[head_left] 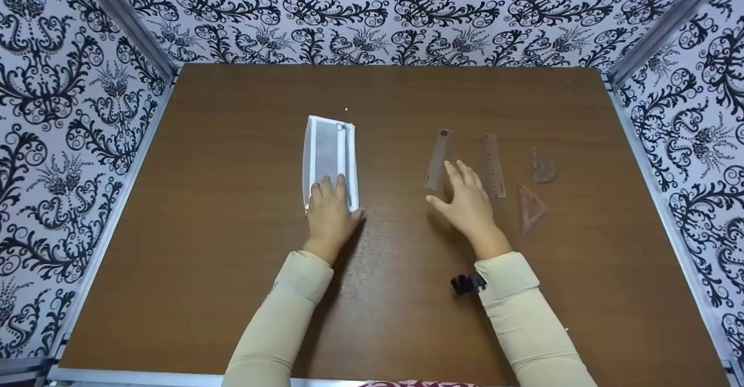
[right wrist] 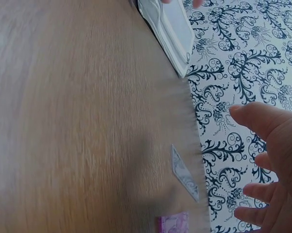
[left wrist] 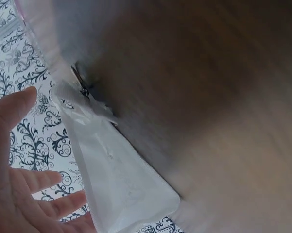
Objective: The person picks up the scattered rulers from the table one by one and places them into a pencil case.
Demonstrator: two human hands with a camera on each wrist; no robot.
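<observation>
A white-edged zip pouch [head_left: 326, 149] with a greyish see-through panel lies lengthwise on the table. My left hand [head_left: 330, 218] rests over its near end, fingers extended. In the left wrist view the pouch [left wrist: 121, 174] shows a metal zipper pull [left wrist: 80, 80] at one corner, beside the spread fingers. My right hand [head_left: 469, 210] is spread and holds nothing, just by the near end of a clear ruler [head_left: 437, 163]. A second clear ruler [head_left: 494, 166] lies to the right of that one. In the right wrist view the thumb and fingers [right wrist: 269, 191] stand apart.
Further right on the brown table [head_left: 232, 259] lie a clear protractor [head_left: 545, 172] and a clear triangular set square [head_left: 540, 207]. A patterned black-and-white wall [head_left: 372, 15] borders the table's back and sides. A black device [head_left: 467, 284] sits at my right cuff.
</observation>
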